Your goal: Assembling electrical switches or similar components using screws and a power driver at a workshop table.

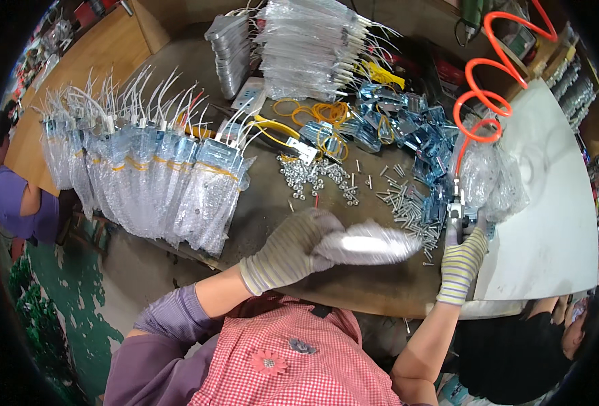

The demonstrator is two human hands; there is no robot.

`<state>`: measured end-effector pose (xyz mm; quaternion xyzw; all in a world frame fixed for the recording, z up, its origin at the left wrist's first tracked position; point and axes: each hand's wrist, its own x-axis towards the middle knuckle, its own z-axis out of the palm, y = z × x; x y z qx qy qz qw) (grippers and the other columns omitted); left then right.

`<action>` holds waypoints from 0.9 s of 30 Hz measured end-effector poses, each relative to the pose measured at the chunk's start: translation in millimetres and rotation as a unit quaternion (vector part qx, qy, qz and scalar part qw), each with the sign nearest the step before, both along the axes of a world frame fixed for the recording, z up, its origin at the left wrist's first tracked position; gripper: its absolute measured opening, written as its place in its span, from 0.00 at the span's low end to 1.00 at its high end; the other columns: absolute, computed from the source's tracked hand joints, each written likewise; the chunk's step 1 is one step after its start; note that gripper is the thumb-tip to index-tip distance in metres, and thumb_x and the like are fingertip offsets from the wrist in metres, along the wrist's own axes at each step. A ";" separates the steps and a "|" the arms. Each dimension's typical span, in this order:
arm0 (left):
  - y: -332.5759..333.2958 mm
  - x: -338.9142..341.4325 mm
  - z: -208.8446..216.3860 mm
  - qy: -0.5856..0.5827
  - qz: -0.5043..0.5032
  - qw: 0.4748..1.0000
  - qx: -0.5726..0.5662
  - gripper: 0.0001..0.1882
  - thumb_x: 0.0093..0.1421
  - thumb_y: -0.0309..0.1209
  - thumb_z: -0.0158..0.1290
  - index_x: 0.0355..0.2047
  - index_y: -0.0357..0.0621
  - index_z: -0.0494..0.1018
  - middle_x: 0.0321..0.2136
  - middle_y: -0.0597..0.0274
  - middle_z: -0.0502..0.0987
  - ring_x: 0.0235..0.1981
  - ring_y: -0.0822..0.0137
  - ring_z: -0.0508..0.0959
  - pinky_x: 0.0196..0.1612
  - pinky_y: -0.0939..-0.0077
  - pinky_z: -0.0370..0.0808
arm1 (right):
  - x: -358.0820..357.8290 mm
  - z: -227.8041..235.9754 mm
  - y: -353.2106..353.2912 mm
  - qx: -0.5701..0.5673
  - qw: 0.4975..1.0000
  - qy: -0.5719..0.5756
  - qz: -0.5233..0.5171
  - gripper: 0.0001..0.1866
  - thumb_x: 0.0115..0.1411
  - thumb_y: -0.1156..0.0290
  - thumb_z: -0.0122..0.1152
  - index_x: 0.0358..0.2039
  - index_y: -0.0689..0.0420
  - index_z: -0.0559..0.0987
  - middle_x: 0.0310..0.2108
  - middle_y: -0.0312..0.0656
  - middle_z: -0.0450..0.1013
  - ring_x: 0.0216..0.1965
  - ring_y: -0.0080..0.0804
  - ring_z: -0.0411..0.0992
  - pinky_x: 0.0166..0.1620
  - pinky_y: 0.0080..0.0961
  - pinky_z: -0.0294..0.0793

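Observation:
My left hand [293,247], in a striped knit glove, is closed on one end of a flat shiny silver piece [374,245]. The piece is blurred by motion and looks like it has clear wrapping. My right hand [464,264], gloved the same way, grips an air gun [454,208] at the end of an orange coiled hose [477,101]. Beside it lie a crumpled clear plastic bag [492,179] and blue-silver metal brackets [431,145]. Loose screws [408,206] are scattered between my hands, with a pile of nuts [306,174] farther off.
Bubble-wrapped parts with white wires [144,183] line the table's left side. A tall stack of wrapped parts [306,51] stands at the back. Yellow-handled pliers [276,128] and rubber bands [330,114] lie mid-table. A white board [543,223] covers the right. Other people sit at both sides.

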<state>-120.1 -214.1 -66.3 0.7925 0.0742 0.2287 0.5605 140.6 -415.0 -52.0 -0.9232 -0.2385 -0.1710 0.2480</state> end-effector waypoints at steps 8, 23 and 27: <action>-11.9 -16.0 18.4 -0.052 -0.013 0.892 0.448 0.19 0.51 0.32 0.52 0.44 0.45 0.75 0.43 0.57 0.78 0.49 0.57 0.76 0.49 0.58 0.75 | -59.5 21.9 169.3 -0.010 0.893 -0.112 0.437 0.17 0.49 0.69 0.69 0.40 0.57 0.79 0.39 0.49 0.75 0.43 0.48 0.71 0.47 0.39 0.72; -10.9 -78.1 32.4 -0.110 0.189 0.893 -0.393 0.29 0.62 0.38 0.56 0.58 0.36 0.62 0.41 0.52 0.76 0.36 0.67 0.80 0.38 0.76 0.78 | -123.7 46.7 139.8 0.146 0.762 0.357 0.520 0.09 0.52 0.76 0.66 0.34 0.63 0.79 0.33 0.50 0.77 0.37 0.45 0.76 0.43 0.35 0.74; -4.6 -69.5 8.8 -0.078 -0.088 0.791 -0.600 0.29 0.60 0.41 0.55 0.57 0.38 0.64 0.43 0.52 0.77 0.37 0.61 0.80 0.34 0.73 0.79 | -125.7 30.1 106.7 0.156 0.855 0.128 0.477 0.06 0.57 0.75 0.60 0.34 0.61 0.77 0.32 0.43 0.75 0.34 0.33 0.73 0.41 0.32 0.72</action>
